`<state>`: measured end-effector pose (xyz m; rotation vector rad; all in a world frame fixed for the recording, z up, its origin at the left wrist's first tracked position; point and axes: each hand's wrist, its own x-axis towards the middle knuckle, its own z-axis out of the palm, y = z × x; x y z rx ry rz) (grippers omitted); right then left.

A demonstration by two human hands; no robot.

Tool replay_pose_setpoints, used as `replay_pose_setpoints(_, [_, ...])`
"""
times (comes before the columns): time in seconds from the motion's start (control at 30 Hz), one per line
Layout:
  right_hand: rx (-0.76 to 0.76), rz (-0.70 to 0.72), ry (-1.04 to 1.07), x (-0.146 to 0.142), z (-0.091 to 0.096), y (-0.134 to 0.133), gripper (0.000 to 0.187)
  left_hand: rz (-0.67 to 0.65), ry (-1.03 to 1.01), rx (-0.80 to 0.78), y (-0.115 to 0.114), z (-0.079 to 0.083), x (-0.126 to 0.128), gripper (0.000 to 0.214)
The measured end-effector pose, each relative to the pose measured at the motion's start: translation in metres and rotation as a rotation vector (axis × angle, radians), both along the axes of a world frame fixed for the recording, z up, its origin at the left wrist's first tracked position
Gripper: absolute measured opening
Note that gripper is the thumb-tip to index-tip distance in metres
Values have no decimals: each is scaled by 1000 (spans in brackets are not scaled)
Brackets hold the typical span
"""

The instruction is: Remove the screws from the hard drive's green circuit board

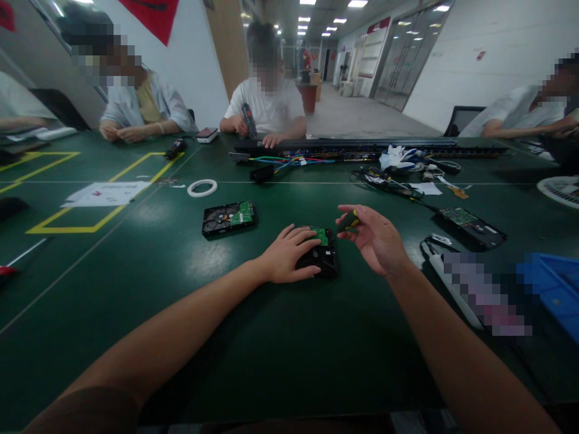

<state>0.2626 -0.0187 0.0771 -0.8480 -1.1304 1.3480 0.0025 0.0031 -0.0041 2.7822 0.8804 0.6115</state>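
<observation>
A black hard drive with a green circuit board lies on the dark green table in front of me. My left hand rests flat on its left part, fingers spread over the board. My right hand hovers just right of the drive, its fingers curled round a black and yellow screwdriver handle that points down toward the drive.
A second hard drive lies to the left, a third to the right. A tape ring, cables, white gloves and a blue bin are about. Three other people sit around the table.
</observation>
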Motion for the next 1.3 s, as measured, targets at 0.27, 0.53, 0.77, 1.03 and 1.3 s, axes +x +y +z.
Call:
replay_pose_setpoints(0.27, [39,-23,4,1,-2,2,23,-3,-3,-3,1,0,0,74])
replay_pose_setpoints(0.53, [78,-30,-40,-4,-2,0,33,2,5,-8,1,0,0,74])
replay_pose_setpoints(0.77, [102,12,-89,-2,0,-2,26,6,12,-15,0,0,0,75])
replay_pose_setpoints(1.03, [85,42,-118,0,2,-5,29,3,8,-10,0,1,0,74])
replay_pose_setpoints(1.3, [77,50,-69,-3,2,-5,28,7,4,-22,0,1,0,75])
